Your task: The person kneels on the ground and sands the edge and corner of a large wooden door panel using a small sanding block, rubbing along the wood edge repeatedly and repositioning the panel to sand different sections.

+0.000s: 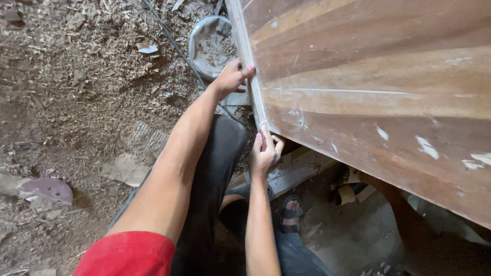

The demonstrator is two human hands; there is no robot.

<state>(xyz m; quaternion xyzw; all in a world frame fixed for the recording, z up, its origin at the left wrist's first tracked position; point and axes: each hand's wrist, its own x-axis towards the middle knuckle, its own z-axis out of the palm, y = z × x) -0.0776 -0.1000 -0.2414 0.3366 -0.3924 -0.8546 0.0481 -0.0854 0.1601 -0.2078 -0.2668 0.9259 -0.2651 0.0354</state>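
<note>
A large flat wooden panel (pixel 368 92), streaked in reddish-brown and pale tan grain bands and flecked with white smears, is tilting across the right of the view, its near edge running down toward the person. A narrow strip of clear glossy plastic edging (pixel 254 87) is lying along that edge. The left hand (pixel 231 77) is reaching out on a bare forearm and pressing against the strip higher up, its fingers (pixel 247 69) curling onto the panel edge and gripping it. The right hand (pixel 264 153) is sitting lower on the same edge, its fingers (pixel 259 140) pinching the strip's lower end where the panel corner turns. Just beyond the left hand, a round shallow metal bowl (pixel 209 43) dusted with shavings is resting on the floor, touching the panel's far edge as seen from here. The earthen floor (pixel 76 92) is lying rough under a carpet of sawdust and wood chips, with a thin dark cable (pixel 171 43) crossing it beside the bowl. A dull purple abrasive disc (pixel 47 189) is lying flat at the left. A pale flat board (pixel 296 171) is showing under the panel, near a foot in a black strapped sandal (pixel 291 209).
</note>
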